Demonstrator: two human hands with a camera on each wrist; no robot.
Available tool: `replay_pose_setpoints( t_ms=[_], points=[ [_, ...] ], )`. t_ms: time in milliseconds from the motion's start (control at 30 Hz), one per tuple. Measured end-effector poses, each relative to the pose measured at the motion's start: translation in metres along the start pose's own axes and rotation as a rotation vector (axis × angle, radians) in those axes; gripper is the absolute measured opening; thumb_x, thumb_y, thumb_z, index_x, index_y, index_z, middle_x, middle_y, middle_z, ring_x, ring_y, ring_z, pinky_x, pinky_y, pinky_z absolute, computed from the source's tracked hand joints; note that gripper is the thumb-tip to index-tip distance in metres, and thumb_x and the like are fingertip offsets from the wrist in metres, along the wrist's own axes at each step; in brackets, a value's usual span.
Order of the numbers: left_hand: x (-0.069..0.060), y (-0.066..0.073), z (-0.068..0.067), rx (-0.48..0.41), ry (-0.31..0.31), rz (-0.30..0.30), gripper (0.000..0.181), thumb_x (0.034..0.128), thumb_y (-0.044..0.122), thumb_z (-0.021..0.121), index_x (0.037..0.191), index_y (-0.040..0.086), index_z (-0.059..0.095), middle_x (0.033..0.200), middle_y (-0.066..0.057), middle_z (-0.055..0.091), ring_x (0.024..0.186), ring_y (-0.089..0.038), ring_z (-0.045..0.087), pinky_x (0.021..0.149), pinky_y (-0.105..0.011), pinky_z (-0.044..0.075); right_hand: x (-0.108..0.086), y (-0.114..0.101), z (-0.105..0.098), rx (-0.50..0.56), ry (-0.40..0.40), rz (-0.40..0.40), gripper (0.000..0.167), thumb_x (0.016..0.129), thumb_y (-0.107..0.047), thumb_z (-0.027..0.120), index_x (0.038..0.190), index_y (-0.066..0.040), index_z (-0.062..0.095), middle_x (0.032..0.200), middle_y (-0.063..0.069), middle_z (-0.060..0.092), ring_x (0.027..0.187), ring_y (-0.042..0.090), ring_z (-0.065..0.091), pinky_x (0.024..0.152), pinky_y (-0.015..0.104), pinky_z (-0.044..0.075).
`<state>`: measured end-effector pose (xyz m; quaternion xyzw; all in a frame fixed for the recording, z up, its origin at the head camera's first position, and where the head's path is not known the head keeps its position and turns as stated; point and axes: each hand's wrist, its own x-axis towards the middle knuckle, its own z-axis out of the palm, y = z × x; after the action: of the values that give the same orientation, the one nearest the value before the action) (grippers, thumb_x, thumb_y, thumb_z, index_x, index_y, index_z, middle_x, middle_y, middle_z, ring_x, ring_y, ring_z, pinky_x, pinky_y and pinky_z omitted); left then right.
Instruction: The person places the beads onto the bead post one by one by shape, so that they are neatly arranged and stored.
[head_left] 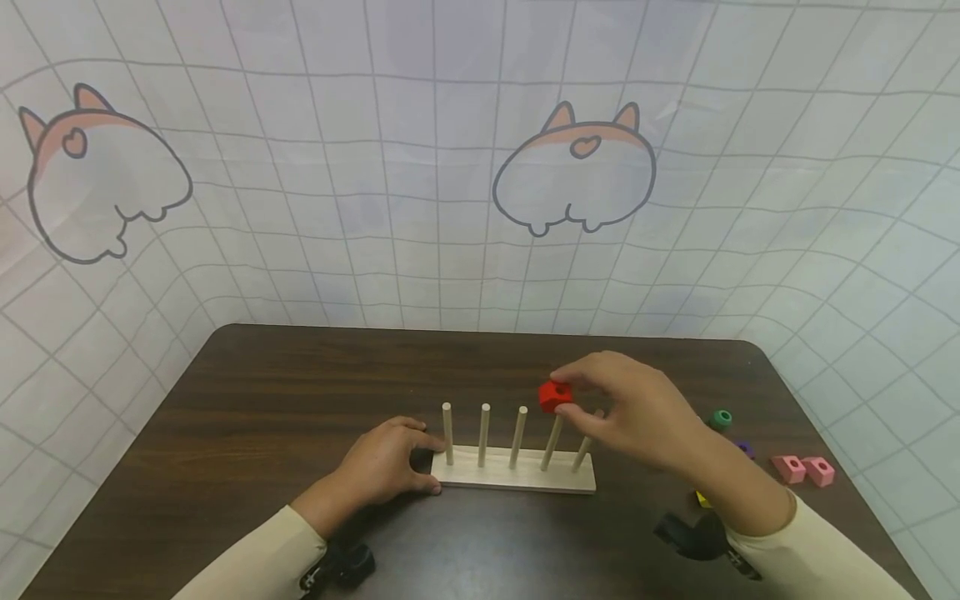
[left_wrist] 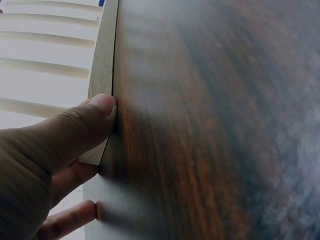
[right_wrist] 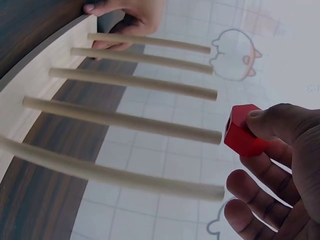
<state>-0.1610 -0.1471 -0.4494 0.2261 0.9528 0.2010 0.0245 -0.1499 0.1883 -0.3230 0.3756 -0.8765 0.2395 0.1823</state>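
Observation:
A pale wooden base with a row of several upright pegs stands on the table. My left hand grips its left end, thumb along the near edge and fingers behind. My right hand pinches a red hexagonal block with a hole through it. The block is at the top of the second peg from the right. In the right wrist view, the red block appears just off that peg's tip, its hole facing the peg. No pegs carry any block.
Right of the board lie a green bead, two pink blocks, a purple piece and a yellow piece, the last two partly hidden by my right forearm. A white grid-patterned curtain hangs behind the dark wooden table.

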Motion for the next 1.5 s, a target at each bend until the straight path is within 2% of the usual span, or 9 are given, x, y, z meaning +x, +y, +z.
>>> replay_pose_setpoints(
  t_ms=[300,600,900,1200,1500],
  points=[
    [0.001,-0.001,0.001,-0.009,0.002,-0.009,0.049,0.0673,0.039,0.096,0.112,0.026,0.08,0.129,-0.009,0.067,0.124,-0.029,0.059,0.09,-0.052,0.054,0.01,-0.007,0.009,0.03,0.002,-0.018,0.034,0.083,-0.015,0.086,0.114,-0.011,0.072,0.103,-0.006,0.071,0.092,0.01,0.067,0.076,0.034,0.057],
    [0.001,-0.002,0.002,-0.001,0.001,0.0,0.05,0.0672,0.039,0.096,0.113,0.026,0.08,0.128,-0.009,0.068,0.124,-0.029,0.059,0.09,-0.052,0.054,0.018,-0.013,0.017,0.07,-0.021,-0.017,0.034,0.085,-0.015,0.085,0.116,-0.01,0.072,0.105,-0.004,0.071,0.093,0.011,0.066,0.076,0.032,0.056],
    [0.002,-0.003,0.002,-0.016,0.0,0.009,0.05,0.0672,0.04,0.096,0.113,0.027,0.08,0.129,-0.009,0.068,0.125,-0.03,0.059,0.092,-0.052,0.053,0.025,-0.021,0.024,0.092,-0.054,0.031,0.035,0.085,-0.017,0.085,0.117,-0.01,0.072,0.106,-0.003,0.071,0.09,0.01,0.065,0.072,0.029,0.055],
    [0.001,-0.004,0.002,-0.012,0.009,0.019,0.051,0.0668,0.041,0.096,0.112,0.026,0.08,0.128,-0.009,0.068,0.124,-0.029,0.06,0.091,-0.052,0.054,0.033,-0.029,0.033,0.152,-0.064,0.043,0.033,0.088,-0.015,0.082,0.118,-0.012,0.071,0.107,-0.006,0.07,0.095,0.011,0.065,0.081,0.031,0.055],
    [0.002,-0.005,0.002,-0.012,0.012,0.024,0.051,0.0664,0.042,0.096,0.112,0.027,0.08,0.126,-0.009,0.069,0.123,-0.028,0.06,0.091,-0.051,0.054,0.037,-0.033,0.041,0.192,-0.064,0.041,0.033,0.087,-0.013,0.082,0.118,-0.011,0.071,0.106,-0.006,0.069,0.094,0.009,0.064,0.079,0.029,0.055]
  ],
)
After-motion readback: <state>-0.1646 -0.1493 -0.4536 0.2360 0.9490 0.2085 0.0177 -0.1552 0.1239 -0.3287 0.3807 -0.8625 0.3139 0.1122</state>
